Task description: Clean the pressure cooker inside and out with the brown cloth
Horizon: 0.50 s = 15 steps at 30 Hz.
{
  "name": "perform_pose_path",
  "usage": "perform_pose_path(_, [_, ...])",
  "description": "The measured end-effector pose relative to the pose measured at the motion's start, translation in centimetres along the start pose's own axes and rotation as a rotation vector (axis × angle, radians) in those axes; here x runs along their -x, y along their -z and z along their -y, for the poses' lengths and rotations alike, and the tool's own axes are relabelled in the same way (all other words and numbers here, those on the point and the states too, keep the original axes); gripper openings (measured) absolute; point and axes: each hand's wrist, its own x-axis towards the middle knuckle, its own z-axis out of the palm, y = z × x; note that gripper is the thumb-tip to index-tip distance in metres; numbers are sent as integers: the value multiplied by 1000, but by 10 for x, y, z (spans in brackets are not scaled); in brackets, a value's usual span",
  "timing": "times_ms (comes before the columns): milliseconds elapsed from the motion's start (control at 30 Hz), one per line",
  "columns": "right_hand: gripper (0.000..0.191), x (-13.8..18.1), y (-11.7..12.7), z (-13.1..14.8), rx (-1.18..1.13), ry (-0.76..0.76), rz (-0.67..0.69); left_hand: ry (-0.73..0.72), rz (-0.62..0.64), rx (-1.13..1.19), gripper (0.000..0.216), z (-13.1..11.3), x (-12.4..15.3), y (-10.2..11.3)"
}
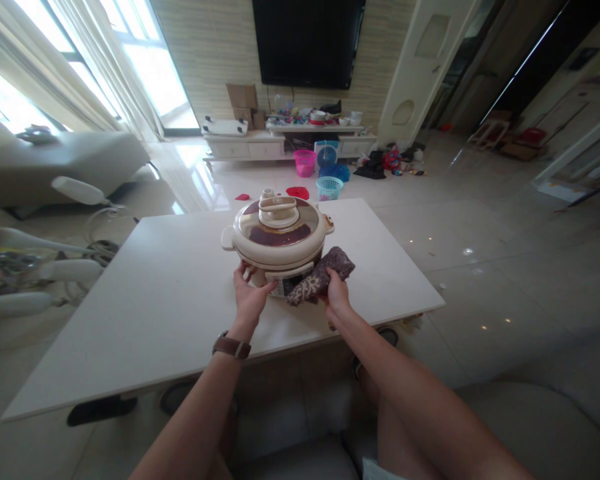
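A cream electric cooker (280, 250) with a lidded, brown-and-cream top stands on the white table (180, 280). My left hand (250, 293) grips the lower front left of its body, thumb on the front and fingers round the side. In my right hand (336, 291) is a folded dark brown cloth (320, 277) with a pale pattern, pinched between thumb and fingers. The cloth lies against the cooker's front right and hides part of the control panel (281, 287). The fingertips under the cloth are mostly hidden.
The table's right edge lies beyond the cloth. Standing fan-like white pieces (80, 270) are at the left. On the floor behind are a pink basket (305, 163), a light blue basket (329, 188) and bags (373, 165). A television (309, 43) hangs above a cluttered cabinet (265, 148).
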Motion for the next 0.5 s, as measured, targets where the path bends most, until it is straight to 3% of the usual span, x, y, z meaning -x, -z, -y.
perform_pose_path(500, [8, 4, -1, 3, 9, -5, 4, -25, -1, -5, 102, 9, -2, 0])
